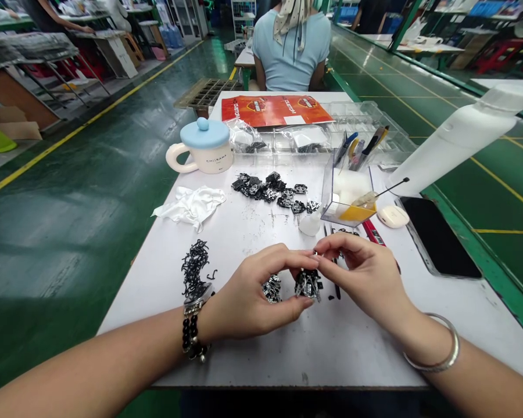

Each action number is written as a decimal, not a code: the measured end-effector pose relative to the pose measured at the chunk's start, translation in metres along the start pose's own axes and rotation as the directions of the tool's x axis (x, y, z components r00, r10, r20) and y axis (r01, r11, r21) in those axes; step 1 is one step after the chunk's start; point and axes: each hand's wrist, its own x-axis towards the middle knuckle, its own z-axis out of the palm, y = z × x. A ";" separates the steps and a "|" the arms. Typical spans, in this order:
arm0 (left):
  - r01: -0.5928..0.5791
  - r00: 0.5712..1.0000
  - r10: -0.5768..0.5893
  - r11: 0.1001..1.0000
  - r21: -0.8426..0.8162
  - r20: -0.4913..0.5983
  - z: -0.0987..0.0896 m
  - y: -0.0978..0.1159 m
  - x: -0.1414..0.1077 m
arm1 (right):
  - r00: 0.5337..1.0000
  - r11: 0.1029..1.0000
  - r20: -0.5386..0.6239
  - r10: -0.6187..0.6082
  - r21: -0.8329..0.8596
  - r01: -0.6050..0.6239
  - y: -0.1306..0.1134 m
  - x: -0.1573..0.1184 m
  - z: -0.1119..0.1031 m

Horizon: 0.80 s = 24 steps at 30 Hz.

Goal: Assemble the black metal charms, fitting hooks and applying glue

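Observation:
My left hand grips a small black and silver metal part between thumb and fingers, just above the white table. My right hand is closed in a pinch at the upper edge of that part, its fingertips meeting my left fingertips; whatever it pinches is too small to make out. Behind my left hand, more silver pieces lie on the table. A pile of thin black curved pieces is left of my left hand. Farther back lies a cluster of black and silver parts.
A lidded mug and a white cloth are at the left. A clear holder with pens, a white bottle, a white case and a phone stand or lie right. Behind are an orange sheet and a seated person.

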 end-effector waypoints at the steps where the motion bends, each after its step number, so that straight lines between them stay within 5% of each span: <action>1: 0.011 1.000 -0.011 1.000 -0.002 -0.012 0.000 0.001 0.000 | 1.000 0.999 0.005 0.007 0.033 -0.007 0.000 0.000 -0.001; 8: 0.128 0.985 -0.143 0.981 -0.146 -0.098 0.004 0.006 0.001 | 0.982 0.930 0.146 -0.121 0.363 0.060 -0.004 0.001 -0.007; 13: 0.099 0.985 -0.126 0.974 -0.204 -0.121 0.004 0.006 0.003 | 0.953 0.930 0.271 -0.139 0.365 0.031 -0.003 -0.001 -0.001; 24: 0.075 0.985 -0.110 0.968 -0.241 -0.134 0.004 0.009 0.004 | 0.943 0.952 0.235 -0.234 0.250 0.174 0.000 -0.003 -0.001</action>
